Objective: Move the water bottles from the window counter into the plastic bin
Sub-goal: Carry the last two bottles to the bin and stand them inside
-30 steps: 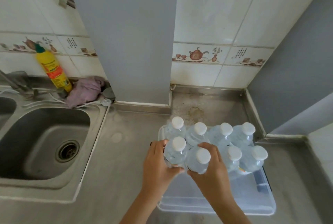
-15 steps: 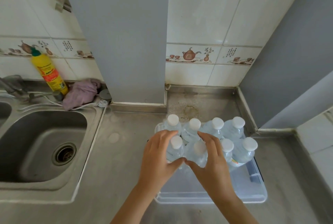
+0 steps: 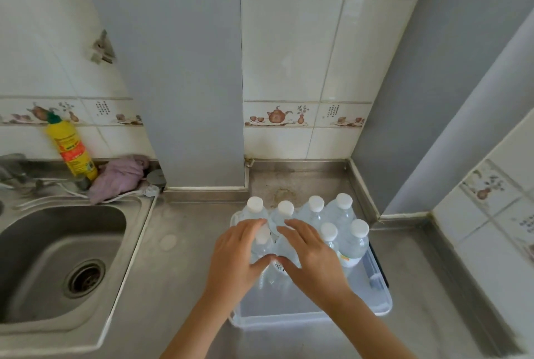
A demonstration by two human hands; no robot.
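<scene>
Head view: both hands stood over the two nearest water bottles (image 3: 261, 244) in the plastic bin (image 3: 378, 286).

The left hand (image 3: 235, 260) and right hand (image 3: 313, 260) lay with fingers spread, loosely around the bottles, not clenched. The other six bottles (image 3: 336, 214) stood upright and touching in the bin. A careless pull-away could tip the front pair against their neighbours.
</scene>
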